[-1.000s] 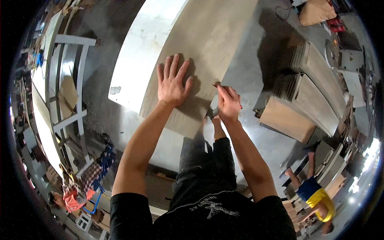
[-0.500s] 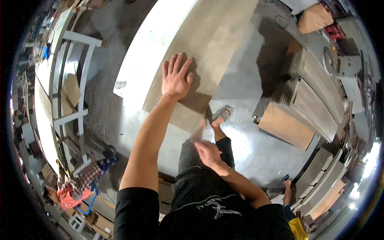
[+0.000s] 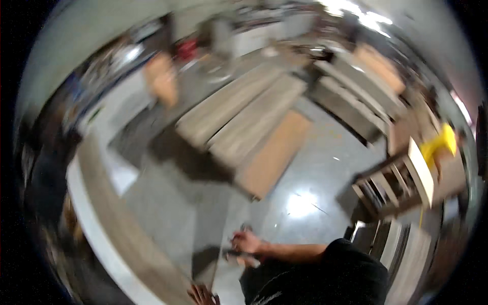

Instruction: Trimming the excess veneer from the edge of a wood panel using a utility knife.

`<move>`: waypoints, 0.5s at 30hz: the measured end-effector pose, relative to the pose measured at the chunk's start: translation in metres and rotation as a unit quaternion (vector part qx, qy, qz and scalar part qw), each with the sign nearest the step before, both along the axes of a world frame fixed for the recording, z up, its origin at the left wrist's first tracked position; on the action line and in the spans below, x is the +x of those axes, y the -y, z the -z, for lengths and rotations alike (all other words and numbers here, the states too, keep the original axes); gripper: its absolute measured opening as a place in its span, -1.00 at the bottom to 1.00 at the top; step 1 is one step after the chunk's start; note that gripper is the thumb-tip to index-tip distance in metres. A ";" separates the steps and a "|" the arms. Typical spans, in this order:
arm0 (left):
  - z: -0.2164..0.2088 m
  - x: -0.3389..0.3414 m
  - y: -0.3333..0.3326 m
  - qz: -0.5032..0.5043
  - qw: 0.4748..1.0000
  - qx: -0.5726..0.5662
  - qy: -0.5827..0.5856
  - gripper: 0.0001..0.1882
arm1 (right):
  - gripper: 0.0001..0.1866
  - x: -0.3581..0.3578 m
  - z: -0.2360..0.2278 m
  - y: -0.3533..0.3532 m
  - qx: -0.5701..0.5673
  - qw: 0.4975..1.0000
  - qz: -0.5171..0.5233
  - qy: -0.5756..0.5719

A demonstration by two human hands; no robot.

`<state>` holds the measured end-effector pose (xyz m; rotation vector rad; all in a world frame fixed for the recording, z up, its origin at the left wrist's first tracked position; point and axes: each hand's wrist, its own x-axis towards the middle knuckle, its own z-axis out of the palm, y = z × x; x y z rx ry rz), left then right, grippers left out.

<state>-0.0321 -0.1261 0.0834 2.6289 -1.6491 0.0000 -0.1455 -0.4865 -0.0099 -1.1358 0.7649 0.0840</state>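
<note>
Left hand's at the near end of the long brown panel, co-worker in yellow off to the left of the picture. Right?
Not quite: the head view shows the co-worker in yellow off to the right of the picture, not the left. The left hand is at the near end of the long brown panel, as you say.

Shiny grey floor [image 3: 325, 173], seemingly pale wall [image 3: 61, 61].

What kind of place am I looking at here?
Probably a woodworking or furniture workshop, though the picture is blurred. The clues are the stacks of long boards, the open box-like unit with compartments to the right, and the long panel by the left hand.
</note>
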 end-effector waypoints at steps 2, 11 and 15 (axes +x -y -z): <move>0.008 0.009 -0.005 0.066 0.993 -0.077 -0.058 -0.48 | -0.76 0.009 0.039 0.009 -0.007 0.996 0.066 0.066; 0.052 0.033 0.177 0.077 0.971 -0.051 -0.219 -0.39 | -0.76 0.018 -0.085 0.090 0.122 0.968 0.190 0.105; 0.084 0.043 0.206 -0.001 0.959 -0.033 -0.281 -0.33 | -0.70 0.022 -0.098 0.117 0.087 0.974 0.193 0.081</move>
